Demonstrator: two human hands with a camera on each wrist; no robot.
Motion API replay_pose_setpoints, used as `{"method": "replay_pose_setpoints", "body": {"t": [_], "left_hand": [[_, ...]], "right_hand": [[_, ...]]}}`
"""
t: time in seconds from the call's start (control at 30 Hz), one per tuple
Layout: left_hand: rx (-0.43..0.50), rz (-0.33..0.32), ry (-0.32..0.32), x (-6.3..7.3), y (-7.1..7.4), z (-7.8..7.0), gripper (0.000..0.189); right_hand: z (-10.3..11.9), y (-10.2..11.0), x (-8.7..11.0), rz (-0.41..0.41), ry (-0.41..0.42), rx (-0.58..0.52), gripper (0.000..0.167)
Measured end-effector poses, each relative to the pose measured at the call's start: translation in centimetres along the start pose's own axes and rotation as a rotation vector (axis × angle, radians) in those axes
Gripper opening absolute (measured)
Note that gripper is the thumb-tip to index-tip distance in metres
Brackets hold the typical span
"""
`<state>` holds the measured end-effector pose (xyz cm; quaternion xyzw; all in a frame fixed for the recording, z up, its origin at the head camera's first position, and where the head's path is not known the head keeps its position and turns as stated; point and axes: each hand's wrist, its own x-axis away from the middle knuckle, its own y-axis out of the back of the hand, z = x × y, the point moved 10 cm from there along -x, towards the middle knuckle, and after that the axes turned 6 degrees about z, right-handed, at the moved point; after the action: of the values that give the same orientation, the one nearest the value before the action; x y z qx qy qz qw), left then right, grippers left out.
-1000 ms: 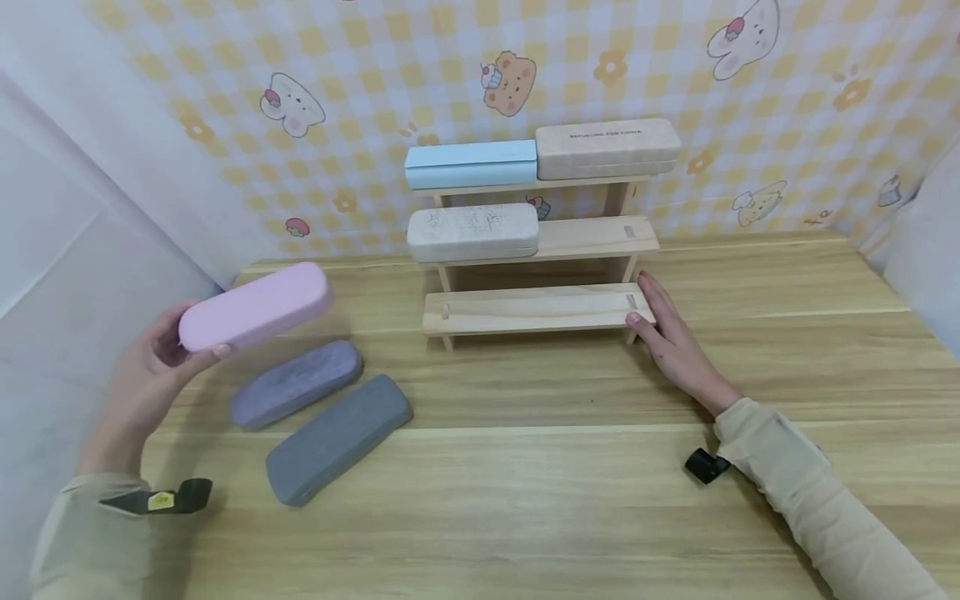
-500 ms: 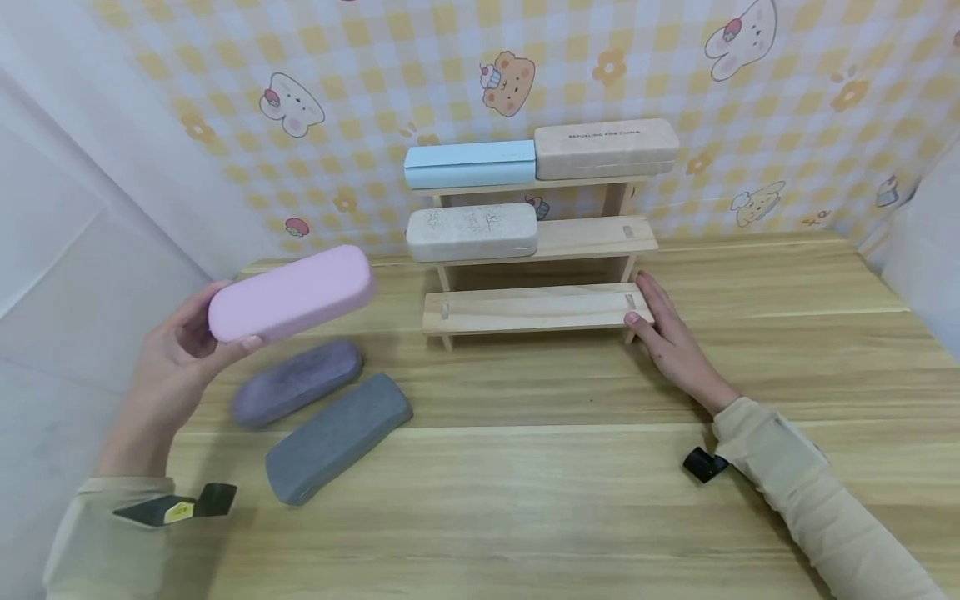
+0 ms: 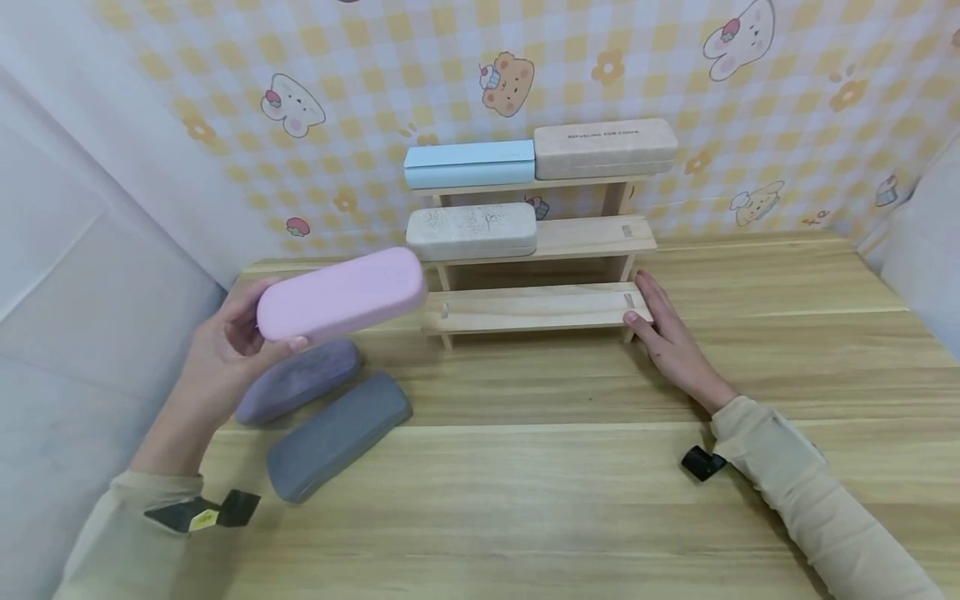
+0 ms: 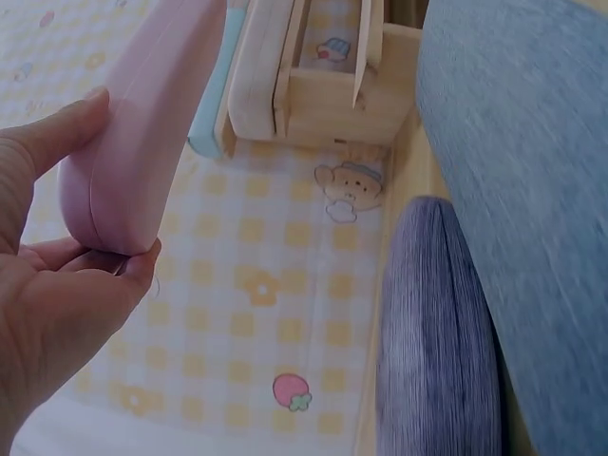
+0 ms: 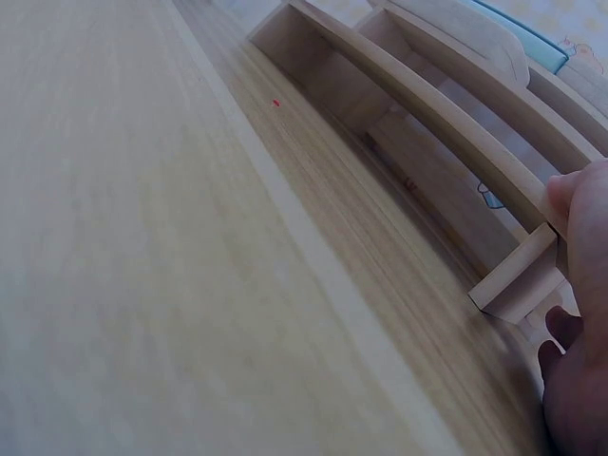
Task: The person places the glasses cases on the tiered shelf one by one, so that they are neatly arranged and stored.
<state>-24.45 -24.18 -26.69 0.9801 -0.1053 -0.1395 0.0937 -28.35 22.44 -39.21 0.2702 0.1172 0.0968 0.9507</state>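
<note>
My left hand grips one end of a pink glasses case and holds it in the air, slightly tilted. The case's far end overlaps the left end of the bottom tier of a three-tier wooden rack. My right hand holds the right end of that bottom tier, with the thumb on its front edge. On the table below the left hand lie a purple glasses case and a grey-blue glasses case. In the left wrist view, fingers and thumb pinch the pink case from both sides.
A light blue case and a beige case stand side by side on the top tier. A whitish patterned case sits on the middle tier's left half. Behind the rack hangs a checked cloth.
My left hand has carried the pink case to the right, from above the table's left side to the rack's left end. The right hand has stayed at the rack.
</note>
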Motion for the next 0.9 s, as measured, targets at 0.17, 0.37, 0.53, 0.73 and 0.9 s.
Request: {"method": "replay_pose_setpoints", "body": {"t": [0.17,0.37,0.53,0.73,0.9], "left_hand": [[-0.049,0.017,0.036,-0.7,-1.2,-0.4,0.064],[-0.019,0.038,0.004,-1.7,-2.8,-1.1,0.064],[-0.021,0.059,-0.016,-2.6,-4.3,-1.6,0.064],[-0.042,0.084,-0.034,-4.2,-6.5,-3.1,0.065],[-0.035,0.135,-0.108,-5.9,-9.2,-5.0,0.064]], "right_hand": [[0.4,0.1,0.1,0.004,0.012,-0.008,0.060],[0.4,0.0,0.1,0.003,0.016,-0.005,0.060],[0.0,-0.2,0.0,0.004,0.008,-0.007,0.060],[0.1,-0.1,0.0,-0.001,0.017,-0.014,0.061],[0.2,0.0,0.0,0.000,0.020,-0.009,0.061]]}}
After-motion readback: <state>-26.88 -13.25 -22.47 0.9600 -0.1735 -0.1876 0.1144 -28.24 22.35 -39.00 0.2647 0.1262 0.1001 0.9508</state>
